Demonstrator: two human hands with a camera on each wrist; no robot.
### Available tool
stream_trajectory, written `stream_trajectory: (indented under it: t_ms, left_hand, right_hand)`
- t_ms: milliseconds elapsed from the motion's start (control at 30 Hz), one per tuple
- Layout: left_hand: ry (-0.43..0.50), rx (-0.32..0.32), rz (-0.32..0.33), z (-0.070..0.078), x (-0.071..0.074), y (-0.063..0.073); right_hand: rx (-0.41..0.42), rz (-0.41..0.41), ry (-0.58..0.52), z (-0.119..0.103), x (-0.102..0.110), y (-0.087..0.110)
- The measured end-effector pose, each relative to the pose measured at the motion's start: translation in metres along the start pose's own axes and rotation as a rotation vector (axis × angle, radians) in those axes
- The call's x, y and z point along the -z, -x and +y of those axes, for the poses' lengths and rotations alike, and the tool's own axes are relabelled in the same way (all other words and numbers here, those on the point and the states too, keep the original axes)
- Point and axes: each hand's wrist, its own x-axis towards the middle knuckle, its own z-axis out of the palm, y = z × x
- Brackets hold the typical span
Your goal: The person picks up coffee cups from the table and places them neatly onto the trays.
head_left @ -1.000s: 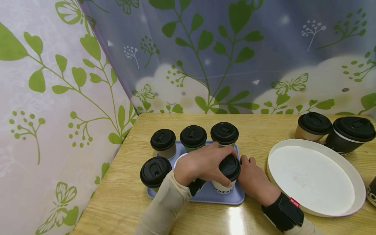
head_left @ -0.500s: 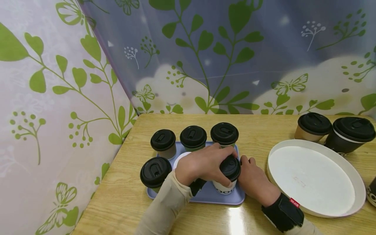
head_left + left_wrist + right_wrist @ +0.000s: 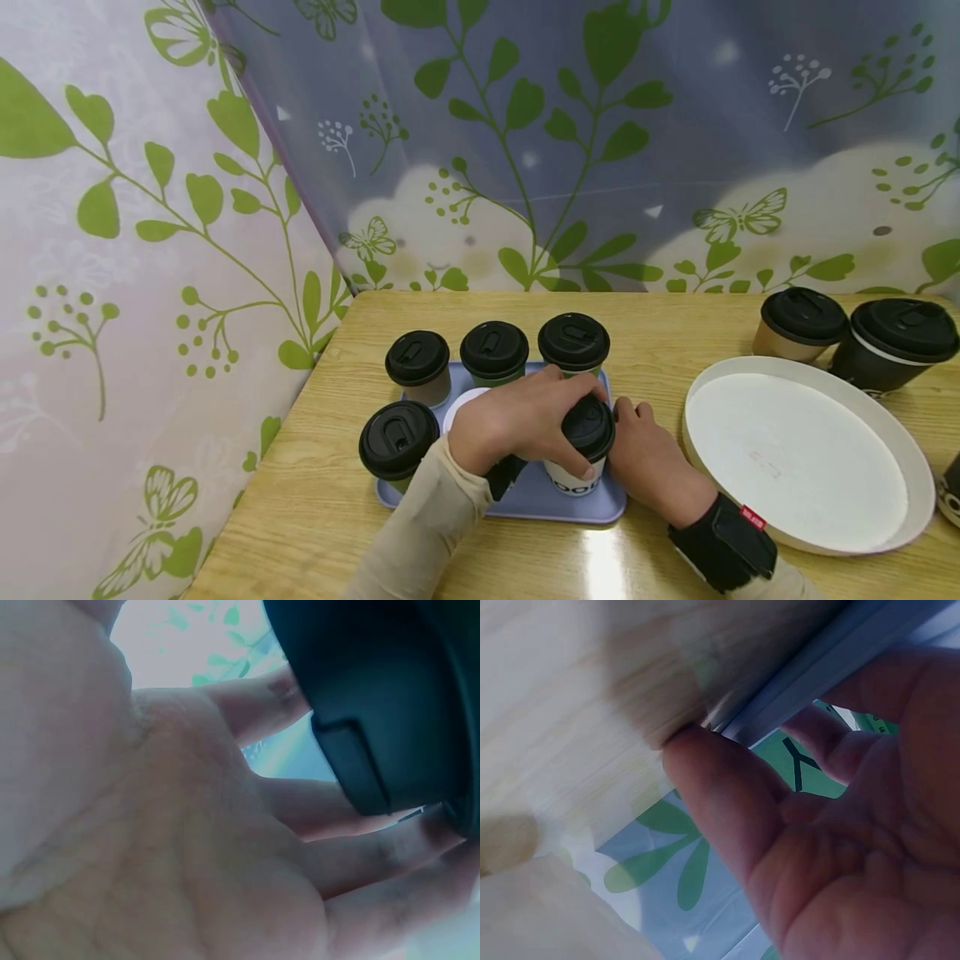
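My left hand grips a white paper coffee cup from above, fingers and thumb round its black lid. In the left wrist view the lid fills the upper right, with the fingers curved along it. That cup stands upright at the right front of a lavender tray. At the tray's right edge, my right hand pinches the rim. The right wrist view shows the tray's edge between its digits, close over the table. Behind the left hand, a white round rim is partly hidden.
More black-lidded cups stand on the tray: a back row with a left cup, a middle cup and a right cup, and a front-left cup. A round white tray lies right, with a brown cup and a black cup behind.
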Motion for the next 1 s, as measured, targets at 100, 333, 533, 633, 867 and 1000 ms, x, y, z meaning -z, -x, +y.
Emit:
stream_trajectory:
  t_ms: [100,333,533,633,867,1000]
  left_hand:
    - [-0.003,0.012,-0.009,0.001,-0.001,0.0]
    - [-0.022,0.027,-0.013,0.003,-0.001,0.002]
    - [-0.042,0.028,-0.01,0.003,-0.001,0.003]
    - [-0.031,0.03,-0.017,0.003,-0.001,0.003]
    - [-0.063,0.02,0.017,0.003,0.002,0.01]
    - [-0.147,-0.091,0.147,0.011,0.005,0.026]
  right_hand:
    - [-0.036,0.019,-0.054,0.0,-0.001,0.001]
    - [0.001,0.061,-0.043,0.0,-0.003,0.001]
    - [0.027,0.046,0.005,-0.002,-0.002,0.002]
    - [0.017,0.047,-0.009,-0.002,-0.002,0.004]
    - [0.064,0.055,-0.042,0.001,0.016,0.007]
    - [0.109,0.099,-0.071,0.008,0.041,0.016]
